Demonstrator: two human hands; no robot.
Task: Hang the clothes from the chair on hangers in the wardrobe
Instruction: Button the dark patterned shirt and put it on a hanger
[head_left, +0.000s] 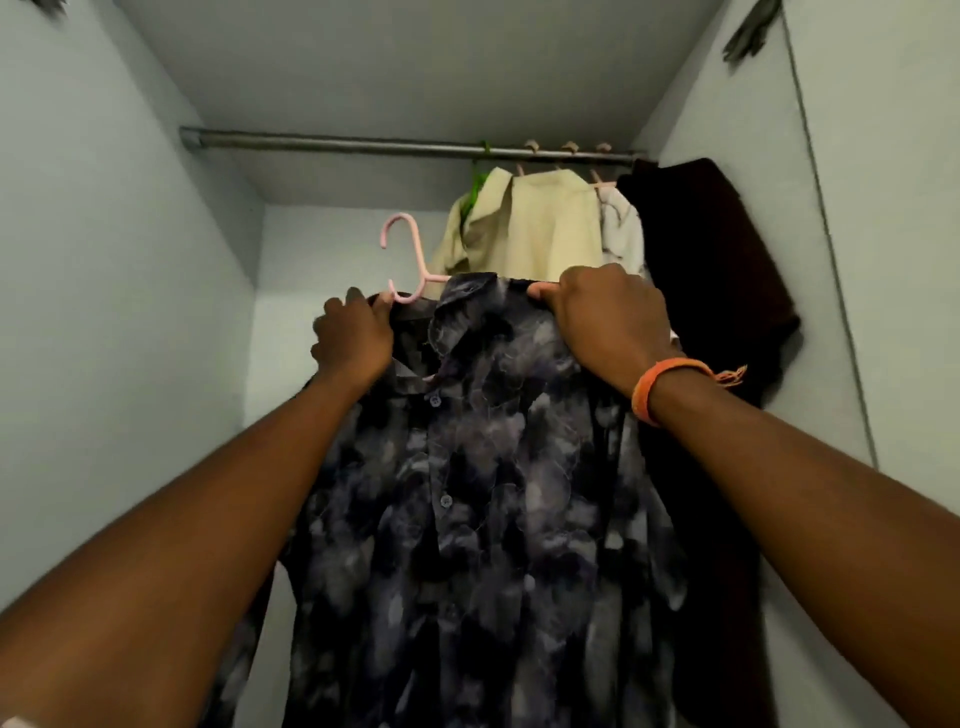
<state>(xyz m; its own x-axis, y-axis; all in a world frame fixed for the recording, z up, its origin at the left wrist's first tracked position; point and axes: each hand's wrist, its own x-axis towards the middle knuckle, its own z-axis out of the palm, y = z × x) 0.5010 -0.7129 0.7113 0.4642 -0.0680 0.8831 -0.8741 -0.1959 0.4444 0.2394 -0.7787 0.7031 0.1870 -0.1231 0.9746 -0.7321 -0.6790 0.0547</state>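
Observation:
A dark patterned button shirt (483, 493) hangs on a pink hanger (402, 249), held up inside the wardrobe below the metal rail (337, 143). The hanger's hook is free in the air, well under the rail. My left hand (353, 338) grips the shirt's left shoulder and the hanger's end. At the right shoulder, near the collar, my right hand (608, 317) grips the fabric. An orange band sits on that wrist.
Towards the rail's right end hang a cream shirt (545, 228) on a green hanger, a pale garment (621, 228) and a dark maroon garment (717, 270). The rail's left half is bare. Grey-blue wardrobe walls (130, 312) close in on both sides.

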